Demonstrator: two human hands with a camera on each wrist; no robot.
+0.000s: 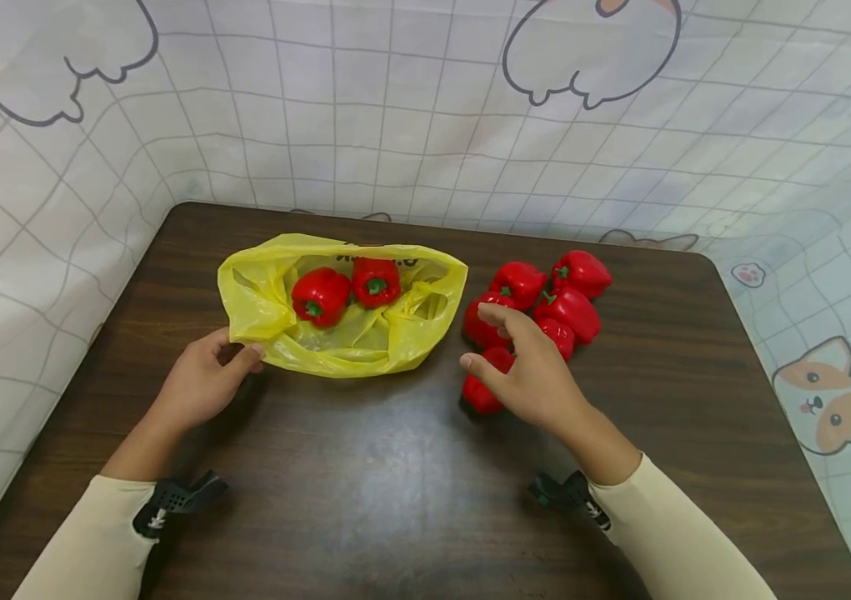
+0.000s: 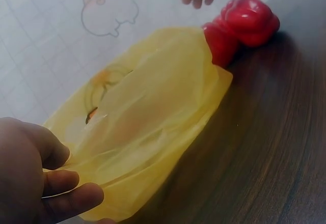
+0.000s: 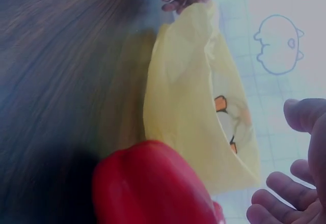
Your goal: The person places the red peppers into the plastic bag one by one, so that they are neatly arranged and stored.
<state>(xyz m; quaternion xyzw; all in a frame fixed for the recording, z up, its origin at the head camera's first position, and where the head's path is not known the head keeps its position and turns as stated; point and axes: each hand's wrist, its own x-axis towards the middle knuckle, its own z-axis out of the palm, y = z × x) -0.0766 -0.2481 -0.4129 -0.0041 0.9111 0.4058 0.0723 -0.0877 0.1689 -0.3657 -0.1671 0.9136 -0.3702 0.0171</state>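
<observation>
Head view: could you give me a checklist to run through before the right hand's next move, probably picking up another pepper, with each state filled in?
1. Yellow bag open at the mouth: ok, it gapes upward.
2. Left hand steadying the bag: ok, it grips the left side.
3. Right hand free: ok, it is open and holds nothing.
4. Loose peppers all bagged: not ok, several lie beside the bag; two peppers are inside.
5. Every loose pepper countable: cannot tell, the right hand partly covers the group.
</observation>
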